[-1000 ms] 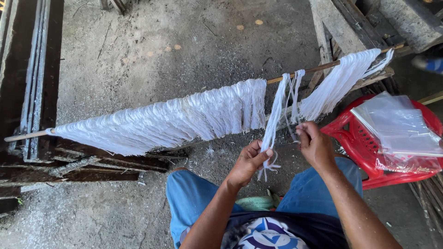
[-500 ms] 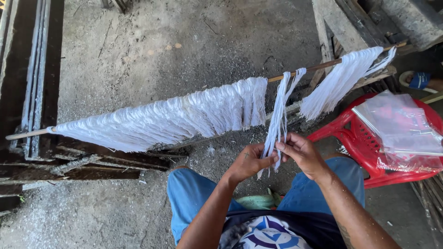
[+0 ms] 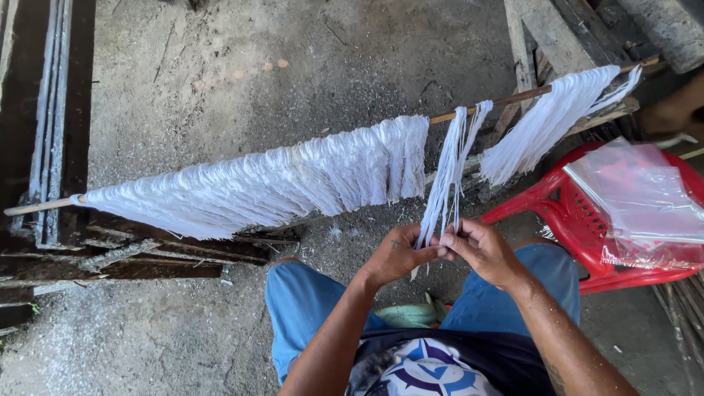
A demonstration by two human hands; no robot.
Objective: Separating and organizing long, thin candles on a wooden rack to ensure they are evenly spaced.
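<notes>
Left hand (image 3: 396,257) and right hand (image 3: 480,251) pinched together on the lower ends of one thin white strand bundle (image 3: 447,172), pulled taut for handling. Just above, draped over the wooden rod (image 3: 484,104), apart from thicker white masses (image 3: 293,180) either side. Beyond right hand, red plastic chair (image 3: 587,220) with clear bags (image 3: 645,198).

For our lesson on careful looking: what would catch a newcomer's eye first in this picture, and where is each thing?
First, the long curtain of white strands hanging from a thin wooden stick that slants across the middle. Just below the gap in it, the left hand and right hand meet on one narrow bunch of strands. At the right edge, a red plastic chair carries a stack of clear plastic bags.
</notes>
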